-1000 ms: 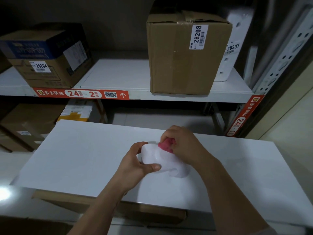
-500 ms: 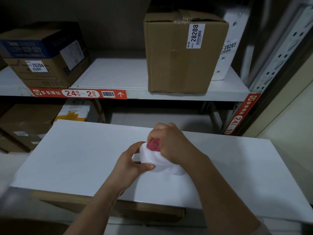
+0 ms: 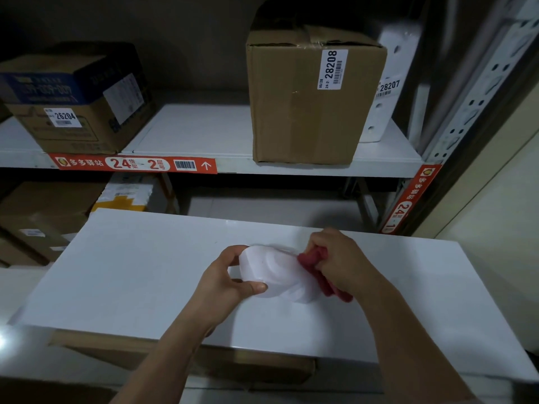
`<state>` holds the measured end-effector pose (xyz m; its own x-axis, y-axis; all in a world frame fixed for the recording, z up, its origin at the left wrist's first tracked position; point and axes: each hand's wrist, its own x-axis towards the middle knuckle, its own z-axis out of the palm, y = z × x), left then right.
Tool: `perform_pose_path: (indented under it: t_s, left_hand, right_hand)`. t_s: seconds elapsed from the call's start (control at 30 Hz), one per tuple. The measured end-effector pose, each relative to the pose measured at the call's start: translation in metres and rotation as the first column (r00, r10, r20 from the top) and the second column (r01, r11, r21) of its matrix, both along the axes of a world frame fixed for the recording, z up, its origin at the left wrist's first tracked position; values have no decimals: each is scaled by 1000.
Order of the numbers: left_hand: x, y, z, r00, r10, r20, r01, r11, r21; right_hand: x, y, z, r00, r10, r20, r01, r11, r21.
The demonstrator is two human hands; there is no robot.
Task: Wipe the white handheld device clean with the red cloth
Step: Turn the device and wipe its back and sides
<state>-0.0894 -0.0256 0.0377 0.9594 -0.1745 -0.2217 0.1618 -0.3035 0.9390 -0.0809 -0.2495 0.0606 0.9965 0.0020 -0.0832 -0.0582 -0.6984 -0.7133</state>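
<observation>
The white handheld device [image 3: 274, 272] lies on the white tabletop [image 3: 140, 281] near its middle. My left hand [image 3: 224, 278] grips the device's left end, thumb on the near side and fingers over the far side. My right hand [image 3: 341, 260] holds the bunched red cloth [image 3: 318, 269] against the device's right end. Part of the cloth hangs out below my fingers toward the near right.
A shelf [image 3: 204, 132] runs behind the table with a tall cardboard box [image 3: 303, 100] labelled 28208 and a lower box [image 3: 73, 100] labelled 26204. More boxes [image 3: 38, 217] sit under it at left. A metal upright [image 3: 466, 112] stands at right.
My right hand has slid the red cloth from the device's top left across to its right end. More of the device's top now shows. My left hand keeps its grip.
</observation>
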Motion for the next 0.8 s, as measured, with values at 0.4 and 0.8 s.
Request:
perform_pose_path:
  t_s: [0.4, 0.8]
  left_hand:
    - [-2, 1, -4, 1000, 21, -5, -21, 1000, -7]
    - [-3, -5, -5, 998, 60, 3, -61, 998, 20]
  right_hand:
    - [9, 8, -1, 991, 109, 80, -105, 993, -54]
    - [6, 39, 10, 937, 290, 196, -271, 955, -117]
